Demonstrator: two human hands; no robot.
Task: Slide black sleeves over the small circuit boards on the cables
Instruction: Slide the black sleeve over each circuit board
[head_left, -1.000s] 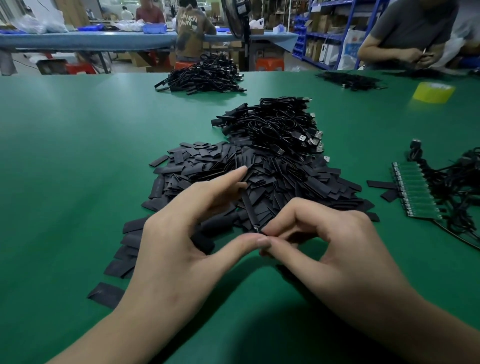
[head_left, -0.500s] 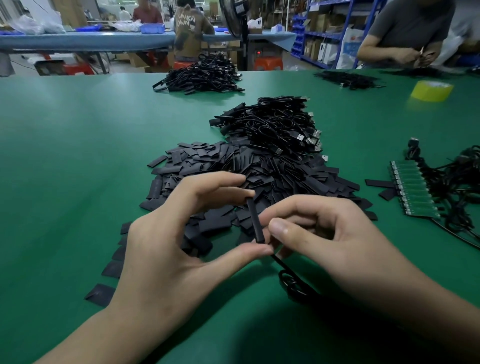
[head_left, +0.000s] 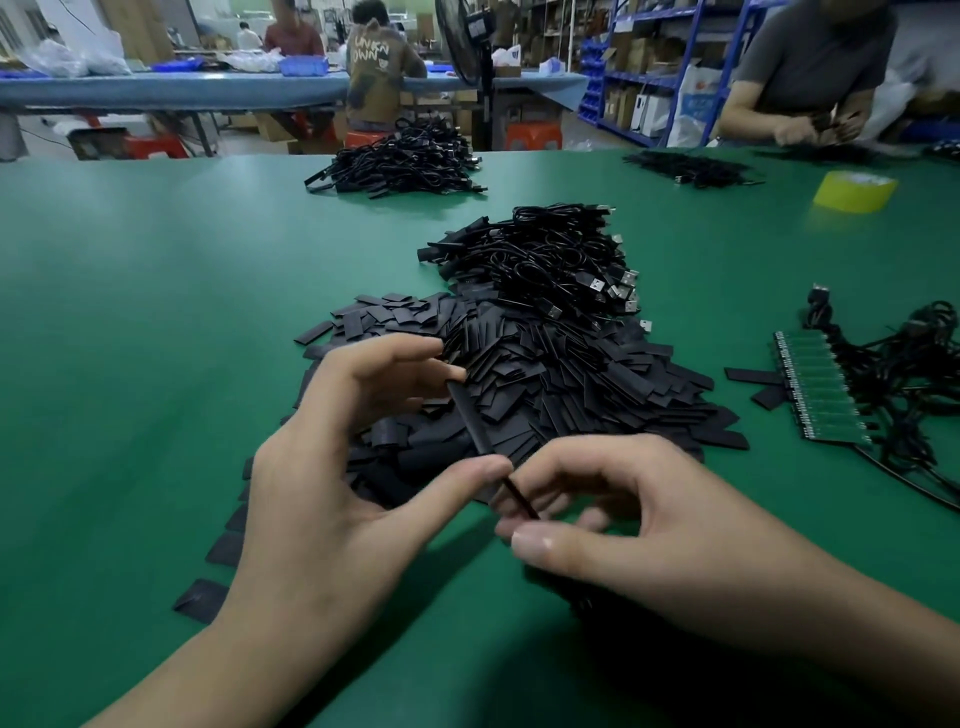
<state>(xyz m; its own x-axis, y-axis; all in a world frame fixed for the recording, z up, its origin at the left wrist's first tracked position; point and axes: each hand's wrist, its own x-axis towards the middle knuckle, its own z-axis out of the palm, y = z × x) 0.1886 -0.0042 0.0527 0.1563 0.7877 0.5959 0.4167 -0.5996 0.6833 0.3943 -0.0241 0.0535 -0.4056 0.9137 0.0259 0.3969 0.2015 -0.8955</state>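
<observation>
Nearest, the right hand (head_left: 639, 525) pinches the thin cable (head_left: 519, 499) between thumb and fingers, and it has dropped back toward the person since a second ago, when both hands met at one spot. The left hand (head_left: 353, 467) grips the sleeve (head_left: 470, 415), thumb at its lower end and fingertips at the top, so it stands tilted above the bench (head_left: 130, 312). A bare stretch of cable now shows between the hands where none did before. The board is not visible; it looks to be inside the sleeve already, so this piece seems nearly done and the hands are likely seating or checking it.

Behind the hands lies the heap of loose sleeves (head_left: 545, 374), with a few strays at the left. Beyond it sits a pile of cables (head_left: 550, 265) with USB plugs. To the right a green strip of boards (head_left: 815, 389) lies with its tangled leads. Further off are another cable pile (head_left: 405, 161), a yellow tape roll (head_left: 852, 192) and other workers.
</observation>
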